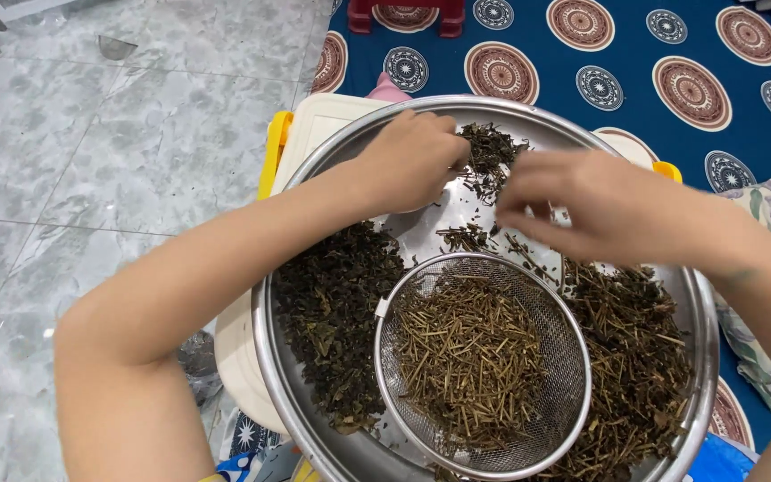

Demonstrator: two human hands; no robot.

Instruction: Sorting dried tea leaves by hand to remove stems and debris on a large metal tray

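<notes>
Steel basin (314, 161) over grey marble tiles (91, 161); patterned blue mat (626, 54) at one o'clock; left hand (412, 161) curled, right hand (582, 205) pinching dried leaves (488, 156)

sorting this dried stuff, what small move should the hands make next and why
Probably carry picked stems to the mesh strainer: both the left hand and right hand work the mixed clump, while dark leaves lie left and the strainer holds stems.

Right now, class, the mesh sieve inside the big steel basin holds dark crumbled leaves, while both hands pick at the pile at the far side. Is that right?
Not quite. The head view shows the sieve holding pale straw-coloured stems, not dark leaves; the dark leaves lie in the basin beside it. The rest stands: the left hand and right hand pick at the far pile.
</notes>
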